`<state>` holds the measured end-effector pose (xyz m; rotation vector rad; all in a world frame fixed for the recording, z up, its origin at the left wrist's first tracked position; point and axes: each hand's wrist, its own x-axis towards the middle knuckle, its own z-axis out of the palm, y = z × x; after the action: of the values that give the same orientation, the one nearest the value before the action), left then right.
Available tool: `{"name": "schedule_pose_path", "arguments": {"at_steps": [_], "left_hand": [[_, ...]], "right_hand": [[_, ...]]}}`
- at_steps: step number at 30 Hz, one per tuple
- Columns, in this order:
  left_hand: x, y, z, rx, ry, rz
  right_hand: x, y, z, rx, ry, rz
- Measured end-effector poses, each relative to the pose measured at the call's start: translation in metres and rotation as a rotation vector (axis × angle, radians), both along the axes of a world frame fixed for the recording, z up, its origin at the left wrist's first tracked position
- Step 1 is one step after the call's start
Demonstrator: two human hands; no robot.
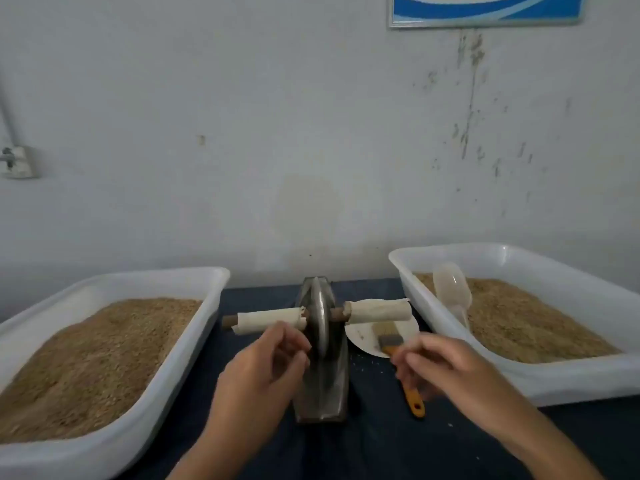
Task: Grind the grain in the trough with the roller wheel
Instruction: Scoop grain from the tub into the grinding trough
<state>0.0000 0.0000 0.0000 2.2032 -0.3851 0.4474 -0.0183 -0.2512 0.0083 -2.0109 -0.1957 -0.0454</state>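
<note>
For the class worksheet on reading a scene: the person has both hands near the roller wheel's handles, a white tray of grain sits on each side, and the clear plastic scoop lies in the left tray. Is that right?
Not quite. The clear plastic scoop lies in the right tray, not the left tray; the head view shows it. The rest stands: both hands are near the roller wheel handles, with grain trays on each side.

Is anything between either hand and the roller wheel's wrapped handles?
Nothing visible. The left hand sits just below the left handle, the right hand below the right handle. The brush lies on the table under the right hand, not blocking.
</note>
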Motion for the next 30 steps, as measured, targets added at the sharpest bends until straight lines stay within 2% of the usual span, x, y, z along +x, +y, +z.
{"name": "schedule_pose_path", "arguments": {"at_steps": [4, 7, 12, 15, 21, 30], "left_hand": [[0.045, -0.011, -0.02, 0.069, 0.169, 0.186], [0.069, -0.011, -0.04, -0.153, 0.255, 0.203], [0.084, -0.021, -0.058, -0.547, 0.431, 0.157], [0.086, -0.025, -0.061, -0.683, 0.408, 0.149], [0.096, -0.025, -0.061, -0.664, 0.332, 0.048], [0.11, -0.031, -0.067, -0.713, 0.36, 0.011]], "right_hand": [[0.048, 0.046, -0.018, -0.057, 0.159, -0.071], [0.074, 0.064, -0.032, -0.083, 0.218, -0.078], [0.099, 0.08, -0.045, -0.107, 0.169, -0.097], [0.106, 0.083, -0.05, -0.09, 0.145, -0.123], [0.114, 0.084, -0.056, -0.063, 0.094, -0.179], [0.125, 0.077, -0.052, -0.072, 0.107, -0.169]]}}
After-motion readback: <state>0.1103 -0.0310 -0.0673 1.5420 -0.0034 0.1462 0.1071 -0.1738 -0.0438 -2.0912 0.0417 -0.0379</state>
